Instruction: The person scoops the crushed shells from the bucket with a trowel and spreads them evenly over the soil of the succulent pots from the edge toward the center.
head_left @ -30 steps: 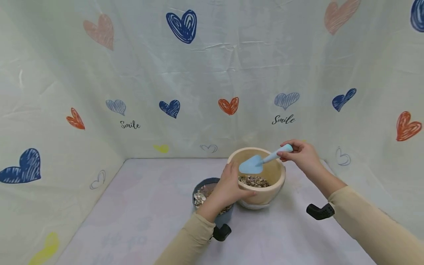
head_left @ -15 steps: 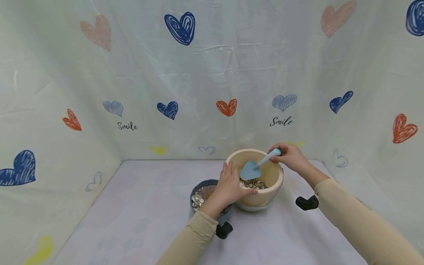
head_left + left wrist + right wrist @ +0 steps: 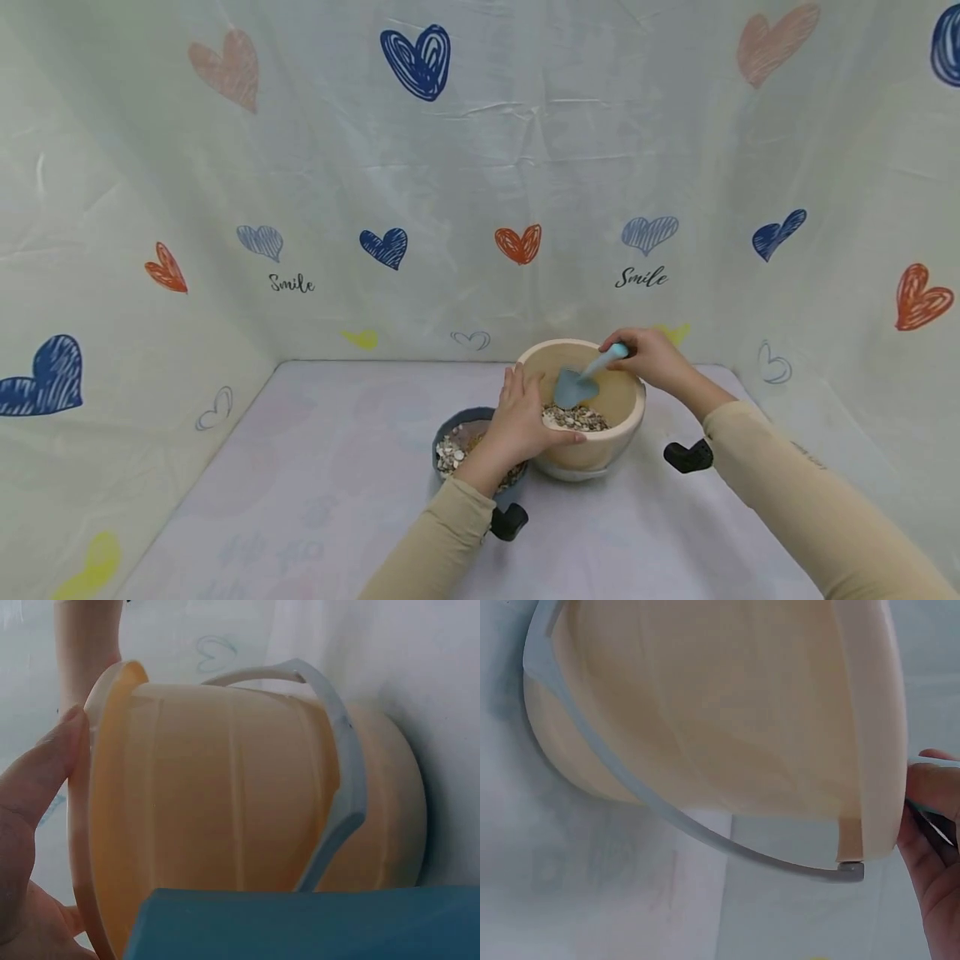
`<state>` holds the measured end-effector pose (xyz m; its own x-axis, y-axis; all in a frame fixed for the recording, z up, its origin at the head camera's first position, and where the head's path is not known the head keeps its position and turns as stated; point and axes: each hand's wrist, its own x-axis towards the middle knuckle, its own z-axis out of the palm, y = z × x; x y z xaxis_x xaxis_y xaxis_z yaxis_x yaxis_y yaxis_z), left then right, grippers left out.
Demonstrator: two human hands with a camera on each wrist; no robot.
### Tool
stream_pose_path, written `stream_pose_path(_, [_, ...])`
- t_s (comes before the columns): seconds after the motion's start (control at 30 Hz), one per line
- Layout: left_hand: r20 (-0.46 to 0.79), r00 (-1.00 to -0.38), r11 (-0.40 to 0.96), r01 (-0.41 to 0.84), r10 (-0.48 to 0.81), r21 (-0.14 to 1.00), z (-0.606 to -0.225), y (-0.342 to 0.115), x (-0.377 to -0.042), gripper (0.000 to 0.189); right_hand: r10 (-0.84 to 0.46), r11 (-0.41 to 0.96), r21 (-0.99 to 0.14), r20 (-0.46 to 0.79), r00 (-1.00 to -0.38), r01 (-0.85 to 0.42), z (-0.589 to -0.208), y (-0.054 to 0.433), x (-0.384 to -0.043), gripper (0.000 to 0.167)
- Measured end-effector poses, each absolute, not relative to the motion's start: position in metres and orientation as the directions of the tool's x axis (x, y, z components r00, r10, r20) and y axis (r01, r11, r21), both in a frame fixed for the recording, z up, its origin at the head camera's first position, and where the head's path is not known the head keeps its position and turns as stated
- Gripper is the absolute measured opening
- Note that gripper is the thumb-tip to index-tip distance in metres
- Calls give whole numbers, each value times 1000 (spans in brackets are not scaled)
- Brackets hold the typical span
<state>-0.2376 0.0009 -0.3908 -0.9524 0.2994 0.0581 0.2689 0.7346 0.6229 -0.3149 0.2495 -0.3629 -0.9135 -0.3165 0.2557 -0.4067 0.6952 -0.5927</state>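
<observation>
A cream bucket (image 3: 592, 454) with a grey bail handle (image 3: 346, 757) stands upright, and mottled brown and white loose bits (image 3: 576, 418) cover its bottom. My left hand (image 3: 517, 425) holds the bucket's rim at the left and front, fingers along the left edge and thumb across the front. My right hand (image 3: 648, 357) pinches the handle end of a small light-blue toy shovel (image 3: 576, 388) above the far right rim. The shovel's blade points down inside the bucket, its tip at the loose bits. In the right wrist view the bucket wall hides the blade.
A blue bucket (image 3: 444, 423), close by on the left and partly behind my left forearm, holds pale and brown bits (image 3: 452, 452). Both stand on a white-covered table (image 3: 337, 467). Behind the table hangs a curtain (image 3: 450, 167) printed with hearts.
My right hand has moved left and slightly down, lowering the shovel's blade to the loose bits in the bucket. My left hand has stayed on the rim.
</observation>
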Motion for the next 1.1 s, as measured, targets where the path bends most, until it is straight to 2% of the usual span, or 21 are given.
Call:
stream_pose_path(0.3, [77,-958,701,257,278,665,-391,1,-236,114,-453,719,-474,236,-860,-509,-353,250,-314,18])
stream_pose_path(0.6, [82,-964,711,243,254,660,-393,0,-236,111,-538,753,-392,95,-838,-528,-332,248,-312,18])
stream_pose_path(0.87, [76,-967,711,233,245,663,-393,-1,-237,111,-552,775,-403,-55,-832,-487,-321,243,-310,17])
stream_pose_path(1.1, [84,-965,714,240,246,658,-394,1,-236,108,-541,768,-504,-180,-821,-396,-331,241,-309,11])
